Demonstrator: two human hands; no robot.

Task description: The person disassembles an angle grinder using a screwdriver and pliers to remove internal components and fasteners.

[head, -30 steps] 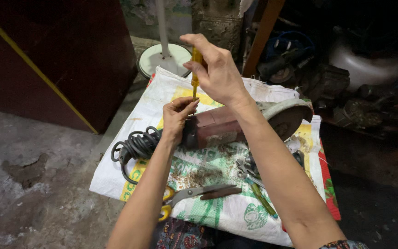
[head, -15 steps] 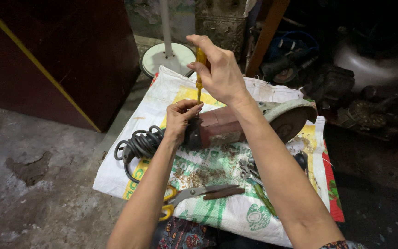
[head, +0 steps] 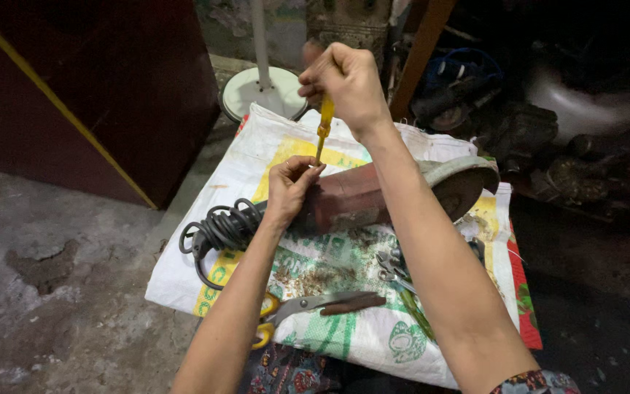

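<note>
**Screwdriver held upright over the grinder on a printed sack**

A white woven sack (head: 373, 343) lay spread flat on the concrete floor (head: 60, 292), serving as a mat. It carried yellow panels near its far edge, green printed patches along the near side, and a red strip down its right border. Nothing stood in it; things lay on top.

The right hand (head: 348, 84) was raised above the sack, its fingers (head: 313, 89) wrapped tight around the yellow handle of a screwdriver (head: 323, 125), whose shaft pointed straight down. The left hand (head: 289, 188) rested at the rear end of a reddish-brown angle grinder (head: 359, 201), its fingers (head: 302, 169) pinched closed round the tip of the screwdriver, right where the tip met the grinder body. The grinder lay on its side across the middle of the sack, its disc guard (head: 468, 182) to the right.

A coiled dark power cord (head: 220, 228) sat just left of the left hand. Nearer the person lay shears (head: 315, 305) with yellow handles, and beside the right forearm a small heap of metal parts (head: 391, 266). Rusty crumbs dotted the sack between them. Beyond the sack stood a round white base (head: 264, 91) with an upright pole.
</note>
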